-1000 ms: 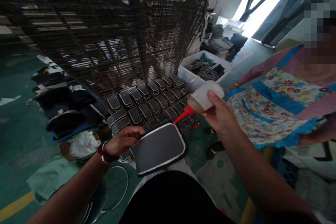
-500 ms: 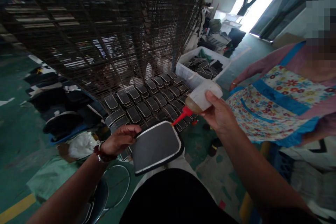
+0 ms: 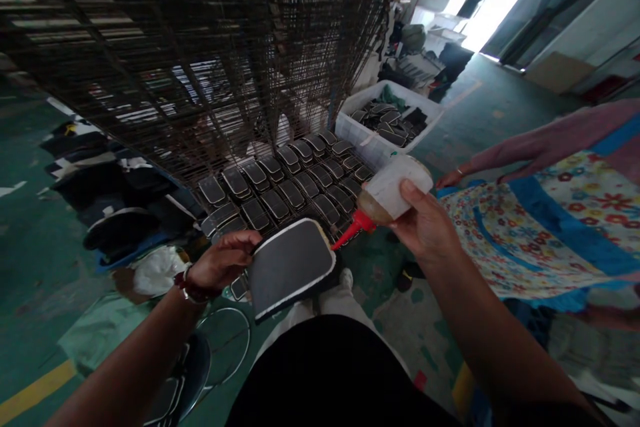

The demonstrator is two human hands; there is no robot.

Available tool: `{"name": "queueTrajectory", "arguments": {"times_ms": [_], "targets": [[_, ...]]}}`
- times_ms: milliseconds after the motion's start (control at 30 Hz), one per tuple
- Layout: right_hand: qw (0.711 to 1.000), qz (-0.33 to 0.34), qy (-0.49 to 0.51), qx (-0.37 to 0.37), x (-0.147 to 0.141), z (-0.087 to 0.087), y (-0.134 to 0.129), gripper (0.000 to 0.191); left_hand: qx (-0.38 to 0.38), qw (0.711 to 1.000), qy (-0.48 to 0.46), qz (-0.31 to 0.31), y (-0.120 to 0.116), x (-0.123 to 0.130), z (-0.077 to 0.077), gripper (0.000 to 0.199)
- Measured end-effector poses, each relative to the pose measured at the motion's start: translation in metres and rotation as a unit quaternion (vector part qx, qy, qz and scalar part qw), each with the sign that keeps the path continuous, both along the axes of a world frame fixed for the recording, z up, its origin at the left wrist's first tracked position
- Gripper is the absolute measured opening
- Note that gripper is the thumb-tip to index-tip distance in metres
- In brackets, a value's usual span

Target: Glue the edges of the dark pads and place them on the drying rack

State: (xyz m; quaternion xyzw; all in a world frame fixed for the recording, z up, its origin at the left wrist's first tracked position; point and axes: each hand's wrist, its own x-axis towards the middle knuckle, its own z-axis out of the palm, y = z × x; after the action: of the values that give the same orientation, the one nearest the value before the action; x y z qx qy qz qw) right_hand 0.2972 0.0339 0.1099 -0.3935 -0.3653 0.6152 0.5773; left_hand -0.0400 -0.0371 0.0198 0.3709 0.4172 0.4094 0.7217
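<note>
My left hand (image 3: 225, 261) pinches the left edge of a dark grey panel (image 3: 290, 267) with rounded corners and a whitish border. In my right hand (image 3: 425, 220) is a bottle (image 3: 393, 190) with a white wrap and a red nozzle, tilted down to the left. The nozzle tip (image 3: 336, 246) is at the panel's right border, where a yellowish strip shows along the edge. Behind the panel, rows of smaller dark pads (image 3: 293, 193) with pale rims lie on a wire rack.
Upright wire racks (image 3: 210, 47) stand ahead. A white bin (image 3: 370, 143) holds more pads. At the right stands a person in a floral apron (image 3: 575, 213), one hand near the bottle side. Dark bundles (image 3: 125, 213) and a round metal hoop (image 3: 245, 347) are at the left.
The nozzle tip has moved down the panel's right border, and the bottle has shifted slightly right. The panel sits a little further left and up. The person in the apron appears lower and further right.
</note>
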Motion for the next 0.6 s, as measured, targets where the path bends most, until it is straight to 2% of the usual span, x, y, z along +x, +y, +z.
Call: {"name": "queueTrajectory", "arguments": {"times_ms": [200,400,533,600], "targets": [[1.0,-0.016,0.008,-0.019,0.0,-0.003,-0.005,0.05,-0.009,1.0,-0.014,0.024,0.0,-0.003,-0.004,0.018],[0.999,-0.022,0.025,-0.032,-0.007,-0.007,-0.011,0.045,0.008,0.998,-0.025,0.059,0.003,-0.007,-0.014,0.021],[0.997,-0.008,0.044,-0.065,-0.011,-0.009,-0.008,0.048,0.011,0.999,-0.03,0.034,0.002,-0.004,-0.011,0.017],[0.997,-0.011,0.049,-0.049,-0.013,-0.007,-0.003,0.047,0.012,1.0,-0.017,0.012,0.001,-0.001,-0.005,0.016]]}}
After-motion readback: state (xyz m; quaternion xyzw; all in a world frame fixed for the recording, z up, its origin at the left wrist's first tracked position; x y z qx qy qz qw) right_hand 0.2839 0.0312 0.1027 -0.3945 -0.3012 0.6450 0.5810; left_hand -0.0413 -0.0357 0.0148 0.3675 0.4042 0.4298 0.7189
